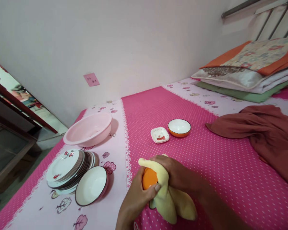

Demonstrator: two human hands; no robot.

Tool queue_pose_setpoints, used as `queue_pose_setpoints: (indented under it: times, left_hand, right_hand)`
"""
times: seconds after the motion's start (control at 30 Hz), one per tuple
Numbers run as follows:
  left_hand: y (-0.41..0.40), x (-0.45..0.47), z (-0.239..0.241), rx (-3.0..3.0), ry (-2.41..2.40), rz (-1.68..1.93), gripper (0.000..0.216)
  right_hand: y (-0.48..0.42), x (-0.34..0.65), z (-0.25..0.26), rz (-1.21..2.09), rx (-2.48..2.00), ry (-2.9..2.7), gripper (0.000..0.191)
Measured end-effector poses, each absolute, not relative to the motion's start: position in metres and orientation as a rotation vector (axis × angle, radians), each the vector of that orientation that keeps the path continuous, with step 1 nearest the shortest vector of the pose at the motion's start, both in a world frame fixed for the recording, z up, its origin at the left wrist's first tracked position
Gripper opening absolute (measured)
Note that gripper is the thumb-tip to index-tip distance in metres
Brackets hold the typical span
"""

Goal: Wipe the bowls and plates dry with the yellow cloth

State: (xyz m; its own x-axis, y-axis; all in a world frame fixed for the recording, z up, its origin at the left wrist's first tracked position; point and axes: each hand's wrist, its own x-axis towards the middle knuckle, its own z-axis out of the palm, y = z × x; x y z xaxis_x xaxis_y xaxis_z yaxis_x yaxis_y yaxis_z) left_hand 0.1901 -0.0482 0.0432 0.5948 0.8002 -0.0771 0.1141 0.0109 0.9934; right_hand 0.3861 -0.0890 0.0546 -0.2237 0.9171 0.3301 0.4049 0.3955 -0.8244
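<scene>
One left hand (138, 195) tight on an orange bowl (148, 179), right hand (174, 170) curled over yellow cloth (164, 199)

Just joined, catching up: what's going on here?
A person's left hand grips an orange bowl while the right hand holds a yellow cloth against it. Beyond them, a small square dish sits beside another orange-sided bowl. Off left: stacked plates, a tilted white-lined bowl and a pink basin.
</scene>
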Motion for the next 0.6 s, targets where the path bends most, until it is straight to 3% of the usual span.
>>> queue_pose_setpoints:
  times: [0.2, 0.6]
  left_hand:
    - [-0.053, 0.196, 0.048, 1.428, 0.776, 0.645, 0.059]
    - [-0.051, 0.203, 0.049, 1.424, 1.086, 0.826, 0.073]
  right_hand:
    - [-0.087, 0.383, 0.052, 0.760, -1.171, -1.679, 0.009]
    - [-0.083, 0.375, 0.039, 0.825, -1.161, -1.497, 0.020]
